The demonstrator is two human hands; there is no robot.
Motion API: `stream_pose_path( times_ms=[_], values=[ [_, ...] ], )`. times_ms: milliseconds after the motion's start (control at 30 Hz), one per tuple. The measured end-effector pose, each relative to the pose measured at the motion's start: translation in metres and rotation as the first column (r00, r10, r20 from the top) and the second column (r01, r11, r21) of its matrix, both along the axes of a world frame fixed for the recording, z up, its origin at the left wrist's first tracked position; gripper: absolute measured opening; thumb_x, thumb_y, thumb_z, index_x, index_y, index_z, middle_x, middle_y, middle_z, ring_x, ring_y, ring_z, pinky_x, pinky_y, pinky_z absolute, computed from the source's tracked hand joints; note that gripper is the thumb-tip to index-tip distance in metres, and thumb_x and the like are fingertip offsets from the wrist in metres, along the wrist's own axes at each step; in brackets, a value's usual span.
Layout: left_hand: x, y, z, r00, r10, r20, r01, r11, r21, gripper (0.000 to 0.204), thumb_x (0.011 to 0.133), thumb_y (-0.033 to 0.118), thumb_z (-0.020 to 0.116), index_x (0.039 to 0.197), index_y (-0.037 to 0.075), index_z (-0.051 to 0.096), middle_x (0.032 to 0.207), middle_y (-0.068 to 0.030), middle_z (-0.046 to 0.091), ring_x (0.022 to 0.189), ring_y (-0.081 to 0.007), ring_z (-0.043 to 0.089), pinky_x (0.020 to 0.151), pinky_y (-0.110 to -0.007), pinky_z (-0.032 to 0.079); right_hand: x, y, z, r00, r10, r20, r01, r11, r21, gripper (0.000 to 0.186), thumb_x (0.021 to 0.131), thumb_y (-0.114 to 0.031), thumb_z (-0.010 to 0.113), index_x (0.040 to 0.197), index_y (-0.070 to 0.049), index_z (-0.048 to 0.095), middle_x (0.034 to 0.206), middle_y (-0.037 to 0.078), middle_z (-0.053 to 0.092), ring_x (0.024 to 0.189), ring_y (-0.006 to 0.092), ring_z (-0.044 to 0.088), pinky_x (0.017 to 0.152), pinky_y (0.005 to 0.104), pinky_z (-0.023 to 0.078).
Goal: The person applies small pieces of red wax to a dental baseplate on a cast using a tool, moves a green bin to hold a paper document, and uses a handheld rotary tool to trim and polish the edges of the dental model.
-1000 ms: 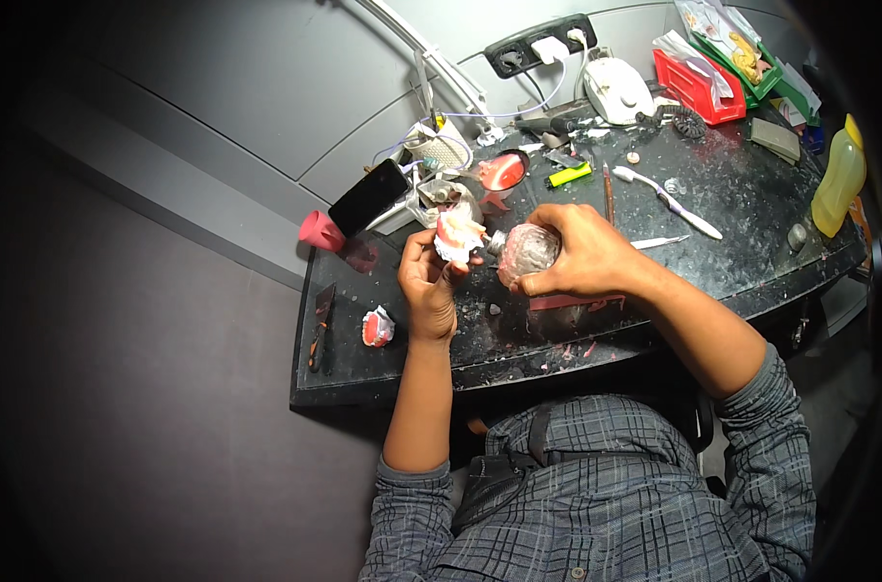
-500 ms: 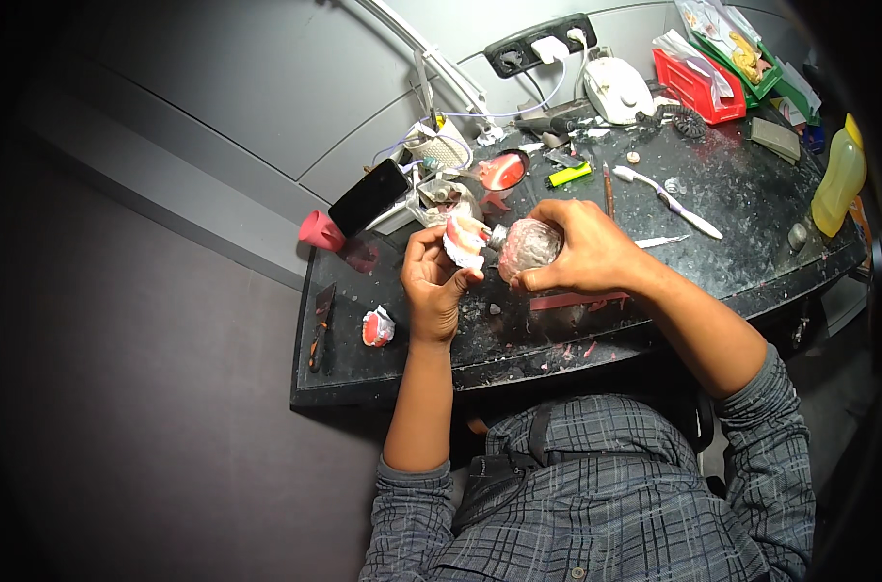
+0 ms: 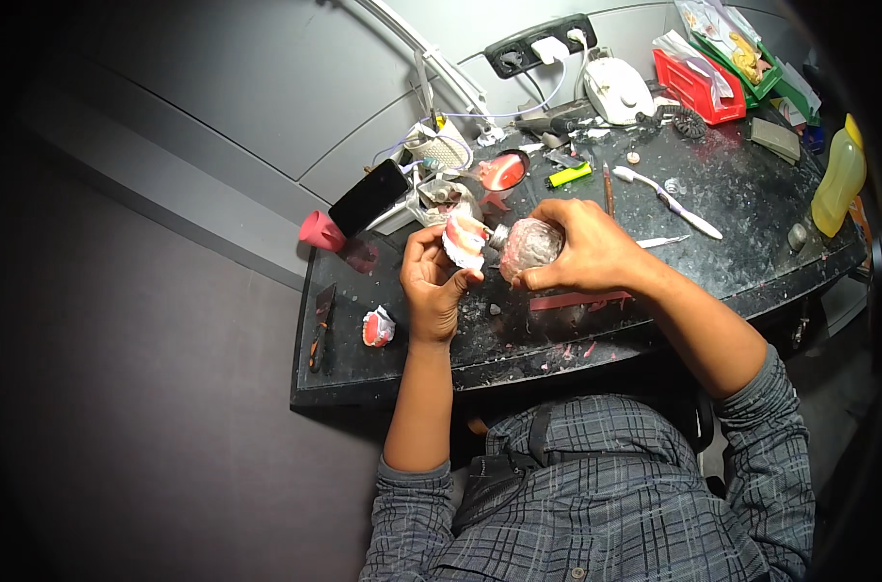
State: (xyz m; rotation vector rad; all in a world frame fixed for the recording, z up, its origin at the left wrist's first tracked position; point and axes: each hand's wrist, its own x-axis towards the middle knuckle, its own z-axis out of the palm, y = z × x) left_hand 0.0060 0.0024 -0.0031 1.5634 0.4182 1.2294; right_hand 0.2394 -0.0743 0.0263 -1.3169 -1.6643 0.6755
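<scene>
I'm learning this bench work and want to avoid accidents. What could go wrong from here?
The metal neck of the round vessel, tipped sideways in the right hand, points closely at the dental model; a slip might mark it. The left hand holds that model above the desk, so it could drop and chip. With the vessel tilted, any contents, which I can't make out, might leak.

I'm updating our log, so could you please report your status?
Left hand holding dental model. Right hand gripping apparent alcohol lamp, neck toward model. Pink strip on worktop, not between them.
</scene>
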Motion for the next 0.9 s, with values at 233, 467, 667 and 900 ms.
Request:
stream_pose_path(
  times_ms=[233, 467, 667, 900],
  values=[
    [0.0018, -0.0011, 0.0017, 1.0, 0.0, 0.0, 0.0, 1.0, -0.005, 0.069, 0.071, 0.017, 0.091, 0.124, 0.001, 0.049, 0.116, -0.0121, 0.065, 0.107, -0.0178, 0.063, 0.092, -0.029, 0.051, -0.0002, 0.0002, -0.0016, 1.0, -0.01, 0.02, 0.01, 1.0, 0.017, 0.062, 0.057, -0.039, 0.081, 0.094, 0.01, 0.069, 0.088, 0.025, 0.071, 0.084, 0.0339, 0.071, 0.08, 0.0397, 0.055],
    [0.0007, 0.0003, -0.0001, 1.0, 0.01, -0.005, -0.01, 1.0, 0.01, 0.071, 0.072, 0.02, 0.091, 0.124, -0.001, 0.047, 0.116, -0.0142, 0.065, 0.104, -0.0194, 0.065, 0.09, -0.032, 0.054, -0.0012, 0.0013, -0.0039, 0.999, -0.016, 0.033, 0.015, 0.999, 0.03, 0.062, 0.057, -0.039, 0.081, 0.094, 0.01, 0.069, 0.086, 0.026, 0.071, 0.083, 0.0336, 0.072, 0.079, 0.0396, 0.055],
    [0.0009, -0.002, 0.0017, 1.0, -0.007, 0.009, 0.007, 1.0, -0.025, 0.07, 0.071, 0.017, 0.091, 0.124, 0.0, 0.048, 0.117, -0.0128, 0.064, 0.106, -0.0177, 0.063, 0.09, -0.029, 0.053, -0.0014, -0.0004, -0.0006, 1.0, -0.006, 0.015, 0.006, 1.0, 0.002, 0.062, 0.057, -0.039, 0.081, 0.094, 0.01, 0.069, 0.087, 0.025, 0.071, 0.083, 0.0338, 0.071, 0.079, 0.0395, 0.055],
    [-0.0057, 0.0035, 0.0004, 0.996, -0.035, 0.088, 0.044, 0.995, -0.093, 0.057, 0.085, 0.037, 0.079, 0.119, 0.001, 0.052, 0.106, -0.0125, 0.069, 0.086, -0.0204, 0.07, 0.077, -0.029, 0.052, 0.0028, 0.0033, -0.0017, 0.994, -0.05, -0.096, 0.05, 0.999, 0.003, 0.07, 0.056, -0.04, 0.086, 0.102, 0.01, 0.068, 0.092, 0.023, 0.072, 0.085, 0.029, 0.072, 0.08, 0.0369, 0.055]
  ],
)
